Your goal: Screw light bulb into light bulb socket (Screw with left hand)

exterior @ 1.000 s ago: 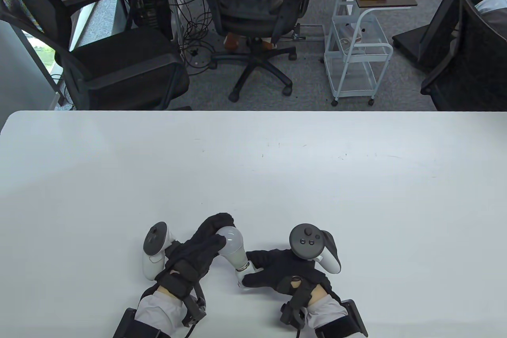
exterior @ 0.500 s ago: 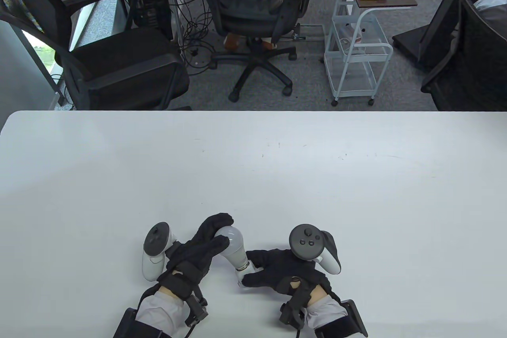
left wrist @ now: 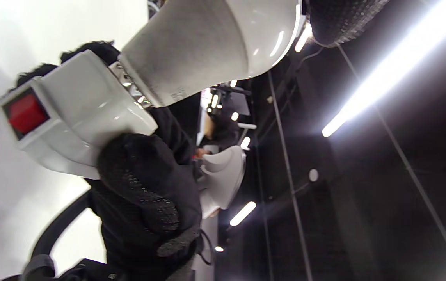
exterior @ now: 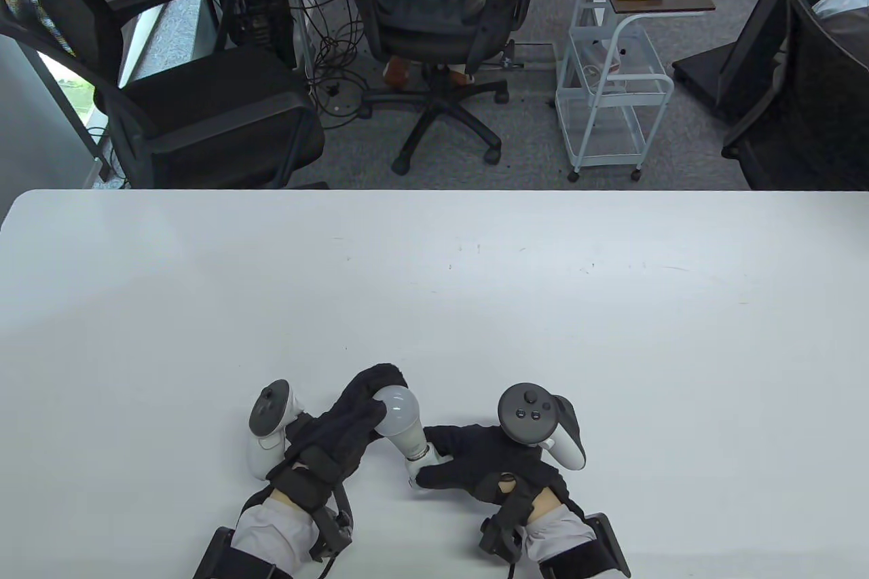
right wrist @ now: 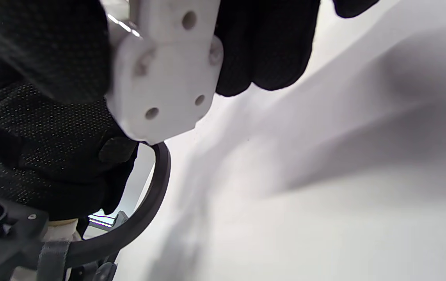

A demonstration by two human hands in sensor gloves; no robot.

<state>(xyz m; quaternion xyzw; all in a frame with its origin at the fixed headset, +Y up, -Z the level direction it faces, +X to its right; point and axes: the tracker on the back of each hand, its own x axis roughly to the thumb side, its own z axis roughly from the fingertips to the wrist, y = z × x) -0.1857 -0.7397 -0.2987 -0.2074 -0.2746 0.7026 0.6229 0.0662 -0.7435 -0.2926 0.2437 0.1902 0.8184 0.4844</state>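
White table [exterior: 475, 280] in an office, left hand [exterior: 339, 426] cupping light bulb [exterior: 398, 411] dome, its base already entered into the socket [exterior: 415, 468] clenched in right hand [exterior: 485, 463], threads still showing at the collar so tightening turns remain.

A white surface [exterior: 475, 307] fills the lower half of the table view. Beyond its far edge lies grey carpet with three black office chairs: one at the left [exterior: 204, 110], one at the middle [exterior: 434, 15], one at the right edge [exterior: 808, 110]. A white wire cart [exterior: 611, 90] with a brown top holds small packets and a plastic bag. Cables [exterior: 333, 63] trail on the floor.
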